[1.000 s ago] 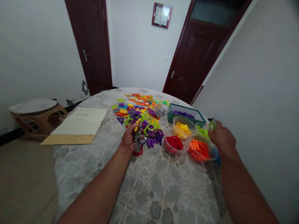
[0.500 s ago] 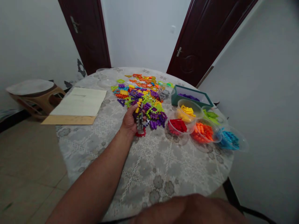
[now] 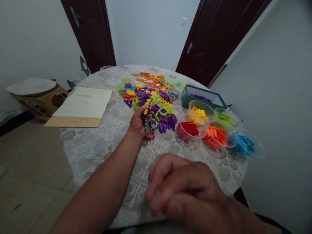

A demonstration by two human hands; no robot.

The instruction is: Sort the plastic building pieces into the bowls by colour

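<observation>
My left hand (image 3: 138, 124) is closed around several plastic building pieces at the near edge of a mixed heap. A grey toothed piece (image 3: 148, 123) stands upright in its grip, with a yellow piece (image 3: 147, 106) by the thumb. Under and beside that hand lies a red piece (image 3: 149, 137) on the tablecloth. The heap of coloured building pieces (image 3: 156, 104) spreads beyond, in purple, green, yellow and orange. Close to the camera, my right hand (image 3: 185, 185) hovers over the table's near side, slightly blurred. Its fingers are curled together, and whatever they hold is hidden.
Clear tubs hold sorted pieces: red (image 3: 189, 128), yellow (image 3: 198, 112), orange (image 3: 215, 136), green (image 3: 224, 119) and blue (image 3: 245, 144). Behind them stands a green box (image 3: 186, 101) with purple pieces. A paper sheet (image 3: 84, 100) lies left, and a stool (image 3: 36, 89) stands beyond the table edge.
My right hand has risen from the bottom edge into fuller view, fingers curled. My left hand keeps the grey and yellow pieces in about the same place. The view has shifted slightly.
</observation>
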